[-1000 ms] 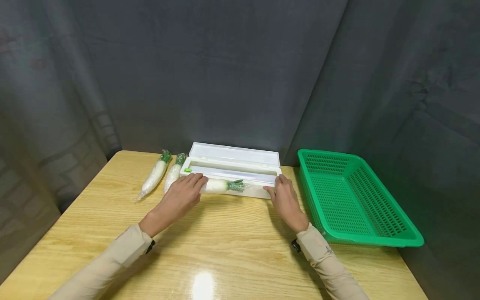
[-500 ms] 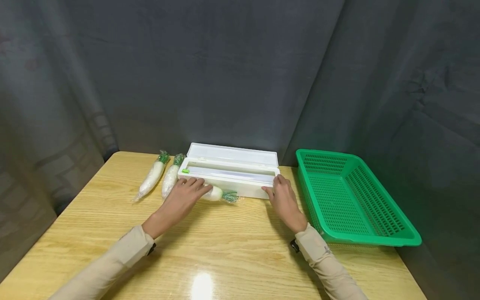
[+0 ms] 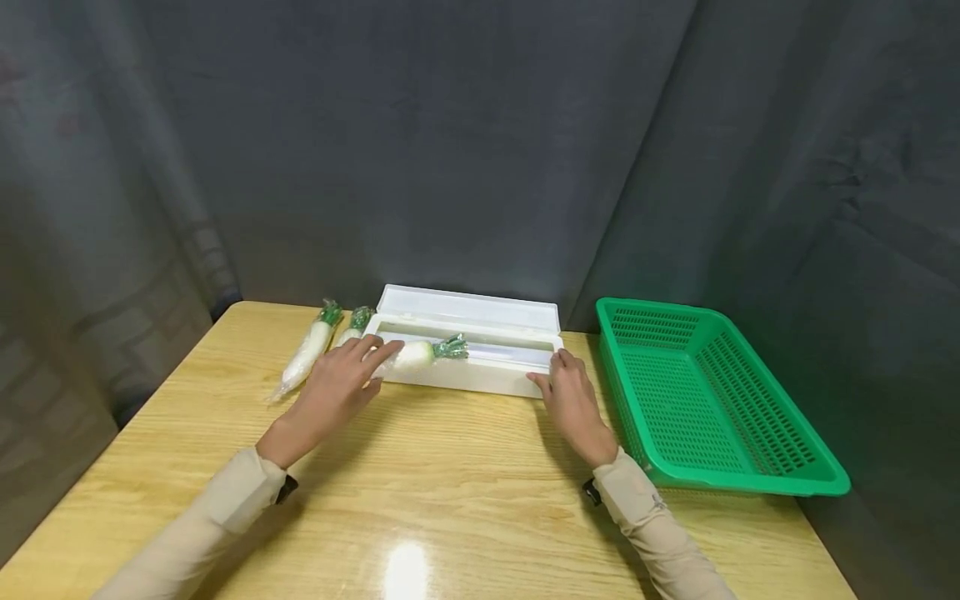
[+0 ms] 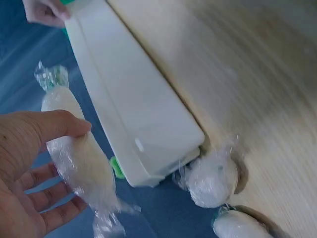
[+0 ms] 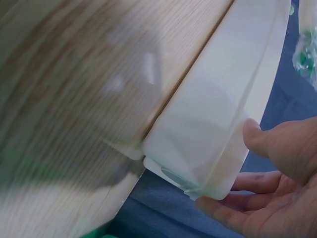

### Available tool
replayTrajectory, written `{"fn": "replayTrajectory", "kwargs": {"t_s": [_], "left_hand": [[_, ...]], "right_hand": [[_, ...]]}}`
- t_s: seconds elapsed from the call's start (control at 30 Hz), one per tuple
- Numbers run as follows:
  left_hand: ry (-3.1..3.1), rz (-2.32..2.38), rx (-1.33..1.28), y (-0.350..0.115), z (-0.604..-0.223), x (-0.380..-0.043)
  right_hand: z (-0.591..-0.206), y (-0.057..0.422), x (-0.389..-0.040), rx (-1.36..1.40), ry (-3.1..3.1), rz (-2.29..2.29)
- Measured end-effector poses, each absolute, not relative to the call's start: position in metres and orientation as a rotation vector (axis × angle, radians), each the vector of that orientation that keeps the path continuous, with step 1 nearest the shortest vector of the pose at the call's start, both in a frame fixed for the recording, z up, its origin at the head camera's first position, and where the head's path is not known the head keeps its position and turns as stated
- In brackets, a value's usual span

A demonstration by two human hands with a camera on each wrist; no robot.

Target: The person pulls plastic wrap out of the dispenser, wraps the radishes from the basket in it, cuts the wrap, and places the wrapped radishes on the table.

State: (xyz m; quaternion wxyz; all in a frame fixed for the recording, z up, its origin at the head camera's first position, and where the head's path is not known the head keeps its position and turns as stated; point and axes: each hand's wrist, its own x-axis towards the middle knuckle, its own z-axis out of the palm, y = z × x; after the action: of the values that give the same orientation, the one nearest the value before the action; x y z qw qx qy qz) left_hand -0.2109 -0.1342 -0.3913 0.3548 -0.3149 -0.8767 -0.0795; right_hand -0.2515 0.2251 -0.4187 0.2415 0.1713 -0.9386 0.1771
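Observation:
In the head view my left hand (image 3: 330,392) holds a white radish (image 3: 414,356) wrapped in clear film, its green leafy end pointing right. The radish is raised over the front left of a long white cling film dispenser (image 3: 465,379), whose lid (image 3: 468,308) stands open at the back. From the left wrist view, my thumb (image 4: 69,124) presses one side of the radish and the other fingers curl behind it. My right hand (image 3: 573,404) grips the dispenser's right end, thumb on the front and fingers round the end. A pale film strip (image 3: 517,354) shows inside.
Two more wrapped radishes, one at the far left (image 3: 306,354) and one beside the dispenser (image 3: 352,333), lie on the wooden table (image 3: 465,483). A green plastic basket (image 3: 750,482) stands on the right. A dark curtain (image 3: 480,150) hangs behind.
My left hand has lifted the radish from in front of the dispenser, up and to the left, with its leafy end tilted upward. The right hand stays on the dispenser's end.

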Motion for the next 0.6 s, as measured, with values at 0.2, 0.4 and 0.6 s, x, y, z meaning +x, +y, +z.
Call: {"fn": "replayTrajectory", "kwargs": {"t_s": [0.2,0.4,0.6], "left_hand": [[-2.304,-0.271,-0.738,-0.147,-0.385,-0.214],[-2.319,-0.358,-0.648,-0.160,-0.385,-0.219],[-2.331,-0.462,-0.531,-0.176,-0.386,-0.221]], "right_hand": [[-0.420,0.225,-0.251,0.462,-2.558,0.466],[-0.420,0.225,-0.251,0.460,-2.556,0.469],[-0.421,0.225,-0.251,0.462,-2.548,0.449]]}}
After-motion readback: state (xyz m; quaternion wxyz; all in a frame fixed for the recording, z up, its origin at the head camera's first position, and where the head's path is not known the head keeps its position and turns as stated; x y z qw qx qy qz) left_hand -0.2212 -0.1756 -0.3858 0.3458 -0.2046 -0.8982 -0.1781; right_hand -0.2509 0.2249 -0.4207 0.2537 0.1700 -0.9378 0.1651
